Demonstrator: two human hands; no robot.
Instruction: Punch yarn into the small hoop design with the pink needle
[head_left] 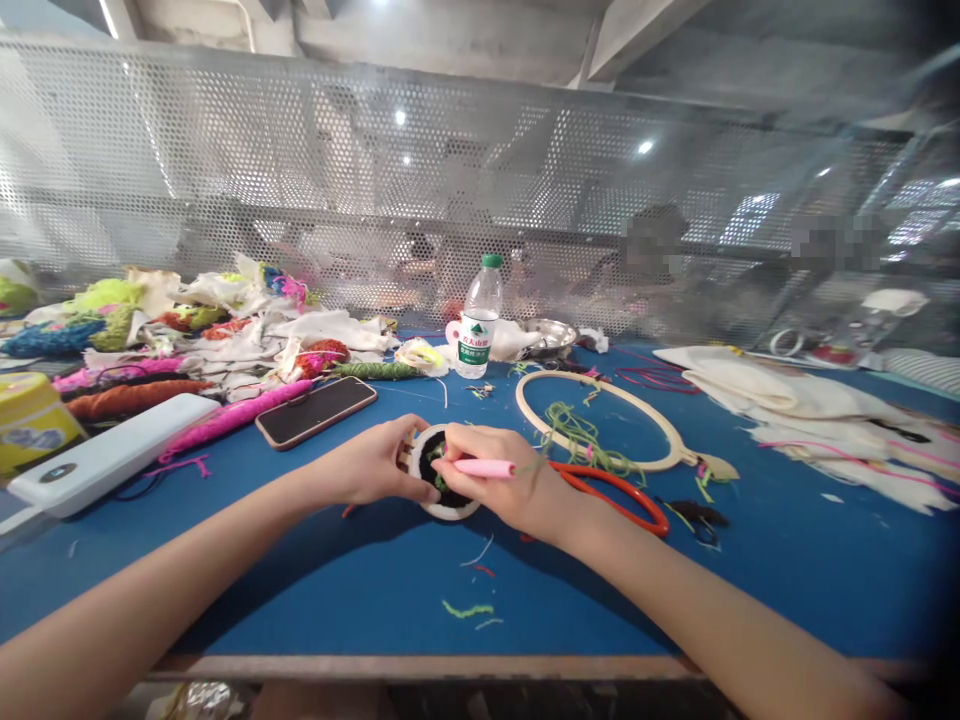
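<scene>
My left hand (379,465) is closed on the left edge of a small round embroidery hoop (451,513), keeping it tilted just above the blue table. Inside the hoop is black cloth (455,497) with some green yarn stitching, partly covered by my fingers. In my right hand (521,495) is a pink punch needle (486,468), gripped like a pen with its tip down at the stitching. A strand of green yarn seems to trail from its back end. My right fingers hide the hoop's right side.
Beyond my right hand lie a large wooden hoop (606,379) with tangled green yarn (574,430) and orange-handled scissors (649,508). A water bottle (478,318) stands ahead. Leftward are a phone (316,410), a white device (112,455) and piled yarn. White cloth (795,395) lies right.
</scene>
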